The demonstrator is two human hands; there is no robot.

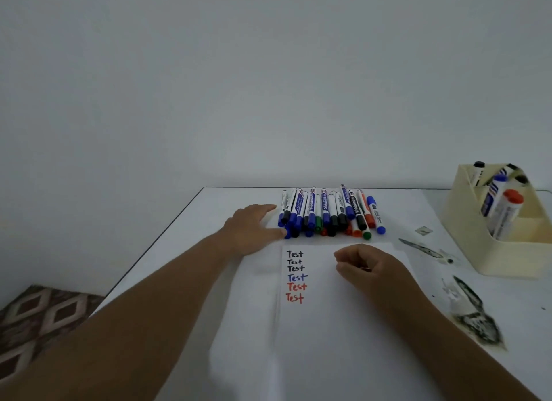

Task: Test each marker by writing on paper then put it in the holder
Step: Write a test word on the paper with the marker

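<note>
Fingers [265,211] of the left hand [254,227] straight and relaxed, flat on the bench [179,260], tips touching the left end of the marker row [331,214]. Gripping nothing. Thumb at the blue caps at the row's near-left corner.

Right hand [370,266] over the paper [343,326], fingers curled in loosely; nothing clearly held, though a small reddish glint between them too blurred to name. Well apart from the row, at about 5 o'clock from it.

Markers lying side by side, long axes running 12 to 6 o'clock, caps mostly toward 6. Nearest marker just at 3 o'clock from the left fingertips, so the left hand the closer one by far. Probably best taken with a pinch across the barrel.

Holder [478,221] far off at 3 o'clock from the row, on the right-hand side, a few markers already standing in it.

Six words "Test" [295,276] on the paper: three black, one blue, two red. Next blank spot below the last red one, at 6 o'clock.
</note>
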